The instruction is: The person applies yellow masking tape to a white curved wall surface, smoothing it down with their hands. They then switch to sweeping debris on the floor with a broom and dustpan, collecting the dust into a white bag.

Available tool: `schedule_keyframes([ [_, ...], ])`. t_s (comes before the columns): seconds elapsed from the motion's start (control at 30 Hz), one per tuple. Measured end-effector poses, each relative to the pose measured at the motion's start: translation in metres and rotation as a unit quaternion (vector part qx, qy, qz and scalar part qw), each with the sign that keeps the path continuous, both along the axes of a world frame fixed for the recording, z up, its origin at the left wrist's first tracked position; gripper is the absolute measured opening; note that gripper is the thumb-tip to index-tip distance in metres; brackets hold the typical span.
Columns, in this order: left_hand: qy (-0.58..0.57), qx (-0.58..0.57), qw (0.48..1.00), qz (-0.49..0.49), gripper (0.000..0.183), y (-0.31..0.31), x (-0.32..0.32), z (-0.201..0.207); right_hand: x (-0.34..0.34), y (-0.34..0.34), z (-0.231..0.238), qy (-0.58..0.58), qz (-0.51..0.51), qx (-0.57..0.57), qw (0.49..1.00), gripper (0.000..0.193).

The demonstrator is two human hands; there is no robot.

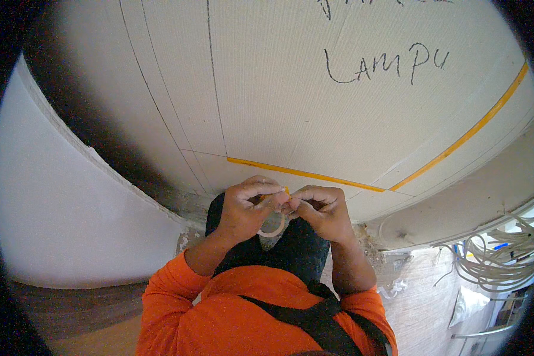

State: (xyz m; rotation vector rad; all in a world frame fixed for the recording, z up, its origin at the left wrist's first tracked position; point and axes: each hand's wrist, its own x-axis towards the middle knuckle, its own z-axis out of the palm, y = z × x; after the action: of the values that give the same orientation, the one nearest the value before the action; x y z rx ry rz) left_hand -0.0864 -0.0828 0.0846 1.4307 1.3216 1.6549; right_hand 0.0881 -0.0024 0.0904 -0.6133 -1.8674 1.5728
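Note:
Both my hands meet in front of my body, fingertips close together. A roll of orange tape hangs between them, its pale ring showing below the fingers. My left hand is closed on the roll, with a bit of orange visible at its fingertips. My right hand pinches at the same spot, thumb against fingers; the tape's end there is mostly hidden. Past my hands, an orange tape strip runs along a ribbed off-white panel. A second strip climbs up the panel's right side, meeting the first at a corner.
Dark pencil-like lines and handwriting mark the panel. A smooth white board with a rough edge stands at left. Coiled pale cables lie at right, near a metal frame. Wood-look flooring shows at lower left.

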Motion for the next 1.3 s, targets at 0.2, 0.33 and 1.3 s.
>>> schedule_keyframes([
  [0.2, 0.009, -0.004, 1.0, -0.008, 0.016, 0.0, -0.004, -0.004, -0.003, -0.001, 0.005, 0.011, 0.017, -0.035, 0.999, 0.011],
  [0.33, -0.028, -0.028, 0.999, -0.024, 0.018, -0.001, -0.007, -0.005, -0.005, 0.001, 0.002, 0.016, 0.026, -0.023, 0.999, 0.011],
  [1.3, 0.11, 0.047, 0.991, 0.06, 0.012, -0.002, -0.006, -0.005, -0.01, 0.003, -0.01, -0.018, 0.0, -0.001, 1.0, 0.012],
])
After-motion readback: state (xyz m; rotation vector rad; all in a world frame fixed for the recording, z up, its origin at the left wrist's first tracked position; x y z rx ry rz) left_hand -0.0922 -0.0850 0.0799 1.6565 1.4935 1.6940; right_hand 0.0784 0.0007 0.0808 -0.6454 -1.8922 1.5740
